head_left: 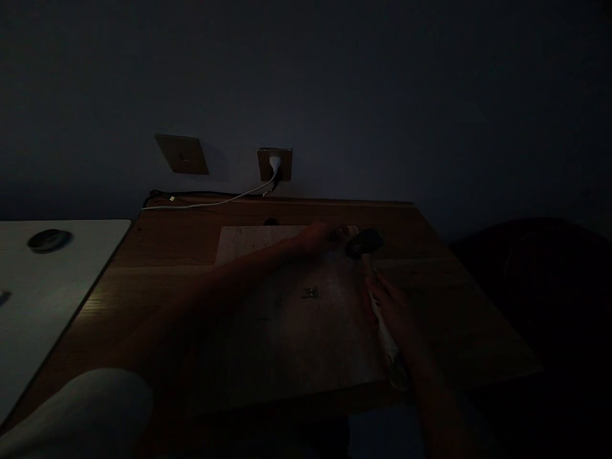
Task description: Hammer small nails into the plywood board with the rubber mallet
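Note:
The room is very dark. A hammer lies over a pale board [248, 242] on a wooden desk [182, 236]. My right hand [389, 306] is wrapped round the hammer's light handle [388, 347]. The dark hammer head [364, 243] sits at the far end of the board. My left hand [318, 239] reaches across the board, its fingers pinched just left of the hammer head on something too small to make out. A few small metal bits [310, 292] lie on the board between my arms.
A white cable [210, 203] runs along the desk's back edge to a plug in a wall socket [274, 164]. A second wall plate [182, 154] is to its left. A white table [43, 274] with a dark round object [49, 240] stands on the left. Dark furniture sits at right.

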Action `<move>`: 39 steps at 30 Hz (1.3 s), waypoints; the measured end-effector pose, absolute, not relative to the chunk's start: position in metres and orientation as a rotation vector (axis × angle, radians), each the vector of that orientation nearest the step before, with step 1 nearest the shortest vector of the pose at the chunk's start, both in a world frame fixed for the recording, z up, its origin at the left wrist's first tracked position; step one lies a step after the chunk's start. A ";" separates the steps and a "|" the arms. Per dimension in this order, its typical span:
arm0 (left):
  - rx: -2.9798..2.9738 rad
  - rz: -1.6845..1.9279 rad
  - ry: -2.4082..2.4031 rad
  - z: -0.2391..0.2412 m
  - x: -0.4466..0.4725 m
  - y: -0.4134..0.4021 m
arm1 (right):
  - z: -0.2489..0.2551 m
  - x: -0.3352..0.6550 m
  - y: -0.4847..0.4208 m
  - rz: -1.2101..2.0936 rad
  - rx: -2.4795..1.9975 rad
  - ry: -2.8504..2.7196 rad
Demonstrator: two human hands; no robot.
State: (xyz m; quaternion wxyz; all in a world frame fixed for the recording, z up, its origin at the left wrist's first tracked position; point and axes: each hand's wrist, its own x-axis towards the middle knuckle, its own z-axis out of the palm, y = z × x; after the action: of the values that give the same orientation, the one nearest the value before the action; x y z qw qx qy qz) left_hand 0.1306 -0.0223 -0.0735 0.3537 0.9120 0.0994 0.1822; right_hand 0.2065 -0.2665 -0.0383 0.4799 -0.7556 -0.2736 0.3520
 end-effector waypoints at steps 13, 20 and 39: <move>2.310 0.468 0.307 -0.071 0.131 -0.021 | -0.017 0.193 -0.246 0.816 -1.863 -0.718; 2.296 0.481 0.297 -0.073 0.131 -0.023 | -0.023 0.189 -0.242 0.768 -1.855 -0.663; 2.889 -0.258 0.275 0.000 -0.010 -0.047 | -0.043 0.194 -0.262 0.734 -1.931 -0.591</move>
State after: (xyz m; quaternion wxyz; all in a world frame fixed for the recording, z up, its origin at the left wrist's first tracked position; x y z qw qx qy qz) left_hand -0.0100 -0.0473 0.0005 0.1141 0.9851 0.0936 -0.0880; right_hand 0.1938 -0.2616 -0.0427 0.4761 -0.7903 -0.2418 0.3005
